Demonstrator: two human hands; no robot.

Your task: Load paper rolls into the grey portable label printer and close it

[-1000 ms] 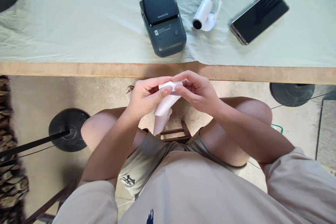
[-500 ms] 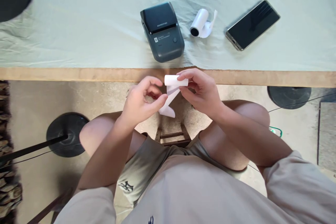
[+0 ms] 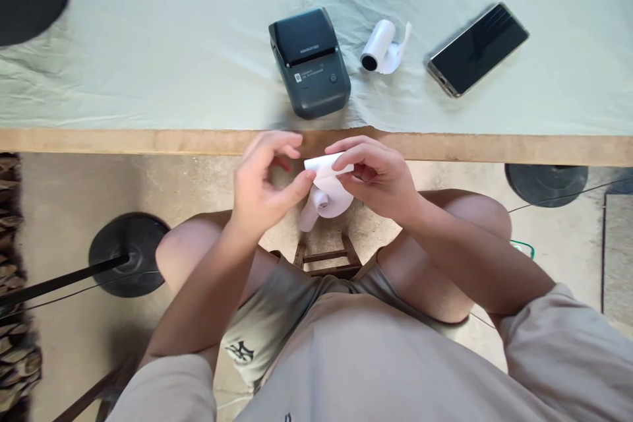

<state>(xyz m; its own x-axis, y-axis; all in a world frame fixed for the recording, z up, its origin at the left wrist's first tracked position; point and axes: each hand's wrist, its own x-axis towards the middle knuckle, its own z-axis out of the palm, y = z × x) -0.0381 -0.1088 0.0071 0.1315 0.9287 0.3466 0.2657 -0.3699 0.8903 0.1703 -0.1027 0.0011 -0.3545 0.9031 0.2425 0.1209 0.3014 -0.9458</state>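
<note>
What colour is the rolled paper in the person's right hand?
White. The rolled paper shows best in the head view, the only one here.

Mostly white, black and pale green on my feed
I see plain white on the curled paper strip [image 3: 337, 196] and the paper roll [image 3: 380, 37], whose core end reads black. The portable printer [image 3: 312, 66] is black and dark grey with white lettering; the smartphone [image 3: 479, 49], black in a pale metallic frame. The tablecloth [image 3: 173, 46] is unpatterned pale green, the table edge [image 3: 173, 141] tan, the T-shirt [image 3: 395, 349] greyish beige, the shorts [image 3: 277, 297] khaki with a black monogram [image 3: 241, 351].
</note>
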